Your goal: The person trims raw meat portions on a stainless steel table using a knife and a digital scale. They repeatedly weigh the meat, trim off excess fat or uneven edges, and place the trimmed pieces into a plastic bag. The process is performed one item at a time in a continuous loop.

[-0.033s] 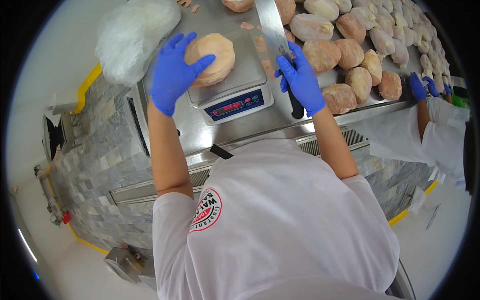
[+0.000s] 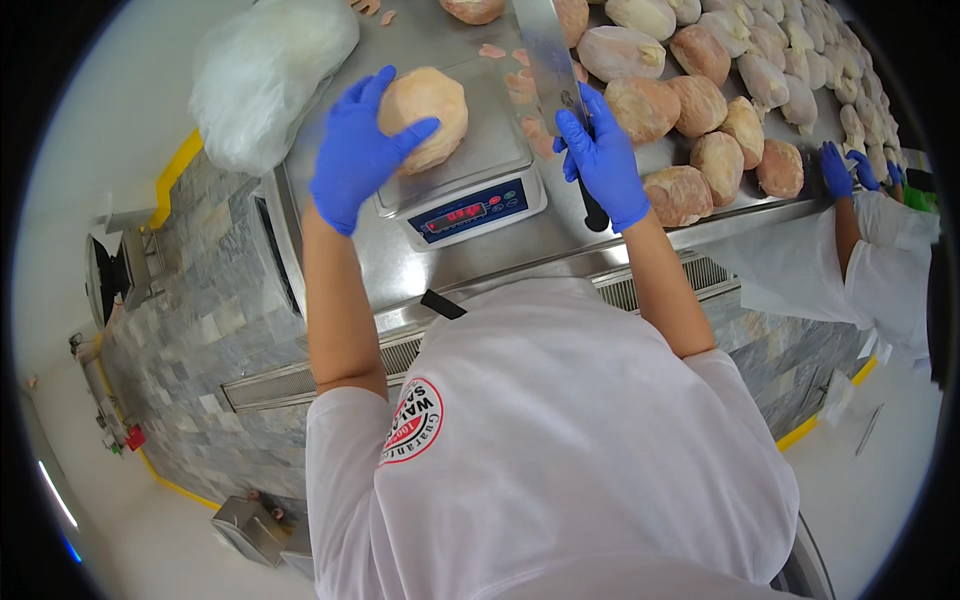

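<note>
A pale, rounded lump of raw meat with a flat top (image 2: pixel 435 100) sits on the steel pan of a digital scale (image 2: pixel 490 150). My left hand (image 2: pixel 362 150), in a blue glove, curves round the lump's left side, its fingers spread and its thumb across the near part. In my blue-gloved right hand (image 2: pixel 606 165) is a large broad-bladed knife (image 2: pixel 545 60). The blade points away from me over the scale's right edge, and the dark handle's end shows below my palm. Small meat scraps (image 2: pixel 522 88) lie beside the blade.
Rows of rounded raw meat pieces (image 2: pixel 642 108) cover the steel table (image 2: pixel 400 280) to the right. A clear plastic bag bundle (image 2: pixel 265 85) rests at the left. At the far right, another person's blue-gloved hands (image 2: pixel 840 172) are by the table edge.
My left hand has shifted slightly right and nearer to me at the lump. The knife blade has tilted a little; my right hand is nearly where it was.
</note>
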Tool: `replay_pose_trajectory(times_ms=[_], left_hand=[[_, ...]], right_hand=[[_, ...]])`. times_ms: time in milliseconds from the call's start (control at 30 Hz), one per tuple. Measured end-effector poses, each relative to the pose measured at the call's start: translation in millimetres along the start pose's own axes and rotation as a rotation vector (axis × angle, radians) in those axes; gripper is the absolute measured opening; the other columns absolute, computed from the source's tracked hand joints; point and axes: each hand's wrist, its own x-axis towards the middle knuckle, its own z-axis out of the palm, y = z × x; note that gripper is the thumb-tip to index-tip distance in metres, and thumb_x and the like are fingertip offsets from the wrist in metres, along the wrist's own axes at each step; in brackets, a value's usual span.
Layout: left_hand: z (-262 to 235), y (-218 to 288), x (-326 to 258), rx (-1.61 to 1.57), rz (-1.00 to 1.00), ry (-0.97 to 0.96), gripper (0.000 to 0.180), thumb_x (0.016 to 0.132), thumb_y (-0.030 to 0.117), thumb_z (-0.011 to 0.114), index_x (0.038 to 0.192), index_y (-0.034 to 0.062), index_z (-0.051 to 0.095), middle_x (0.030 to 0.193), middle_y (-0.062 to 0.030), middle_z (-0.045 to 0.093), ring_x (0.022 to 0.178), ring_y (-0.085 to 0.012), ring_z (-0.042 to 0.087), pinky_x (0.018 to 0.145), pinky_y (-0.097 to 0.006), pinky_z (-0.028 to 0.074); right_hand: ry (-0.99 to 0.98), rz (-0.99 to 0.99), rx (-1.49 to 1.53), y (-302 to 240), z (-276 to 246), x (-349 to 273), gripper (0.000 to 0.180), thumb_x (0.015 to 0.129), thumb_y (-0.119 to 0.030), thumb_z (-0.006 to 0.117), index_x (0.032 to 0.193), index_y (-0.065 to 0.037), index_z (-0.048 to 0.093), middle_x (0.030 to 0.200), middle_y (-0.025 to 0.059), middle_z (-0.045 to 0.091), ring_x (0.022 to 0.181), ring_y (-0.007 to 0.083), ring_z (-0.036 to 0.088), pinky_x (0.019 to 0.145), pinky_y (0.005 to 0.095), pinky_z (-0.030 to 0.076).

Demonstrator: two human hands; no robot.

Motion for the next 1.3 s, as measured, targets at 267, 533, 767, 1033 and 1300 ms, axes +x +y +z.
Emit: replay_pose_trajectory(times_ms=[267, 533, 767, 1033, 1300], left_hand=[[27.5, 63.5, -2.5, 0.212, -0.019, -0.034, 0.111, 0.057, 0.053, 0.085, 0.145, 0.008, 0.036, 0.136, -0.0204, 0.046, 0.127, -0.04, 0.04, 0.105, -0.05, 0.035], [57.0, 55.2, 22.1, 0.222, 0.143, -0.033, 0.101, 0.058, 0.047, 0.086, 0.138, 0.0033, 0.044, 0.131, -0.0159, 0.051, 0.119, -0.0332, 0.048, 0.102, -0.046, 0.04], [40.5, 60.7, 25.2, 0.056, 0.165, -0.069, 0.094, 0.059, 0.032, 0.087, 0.138, 0.0059, 0.044, 0.129, -0.0145, 0.052, 0.118, -0.0346, 0.049, 0.101, -0.043, 0.041], [33.9, 65.5, 28.4, 0.143, 0.159, -0.121, 0.083, 0.066, 0.03, 0.081, 0.137, 0.0088, 0.045, 0.128, -0.0161, 0.052, 0.118, -0.0355, 0.048, 0.101, -0.043, 0.036], [29.7, 68.5, 30.7, 0.099, 0.163, -0.12, 0.084, 0.065, 0.032, 0.082, 0.137, 0.0069, 0.046, 0.127, -0.0156, 0.054, 0.12, -0.0358, 0.05, 0.102, -0.042, 0.037]], right_hand=[[0.11, -0.386, -0.297, 23.1, 6.9, 3.9, 0.053, 0.094, -0.034, 0.061, 0.142, -0.015, 0.049, 0.077, 0.0116, 0.062, 0.06, 0.0183, 0.056, 0.064, 0.032, 0.048], [0.069, -0.554, -0.357, 61.5, 7.3, 0.2, 0.062, 0.091, -0.046, 0.058, 0.144, -0.015, 0.044, 0.088, 0.0141, 0.066, 0.08, 0.0347, 0.064, 0.069, 0.0428, 0.05], [-0.018, -0.436, -0.358, 84.0, 7.6, 2.4, 0.073, 0.084, -0.05, 0.064, 0.144, -0.013, 0.041, 0.087, 0.0141, 0.067, 0.076, 0.035, 0.064, 0.069, 0.0432, 0.05], [-0.047, -0.465, -0.373, 85.3, 3.8, 23.6, 0.081, 0.078, -0.054, 0.069, 0.143, -0.014, 0.041, 0.083, 0.0134, 0.067, 0.074, 0.0342, 0.065, 0.066, 0.0433, 0.05], [0.005, -0.565, -0.429, 64.2, 20.7, 45.0, 0.096, 0.075, -0.074, 0.06, 0.143, -0.01, 0.042, 0.084, 0.0121, 0.065, 0.073, 0.0321, 0.063, 0.069, 0.0416, 0.049]])
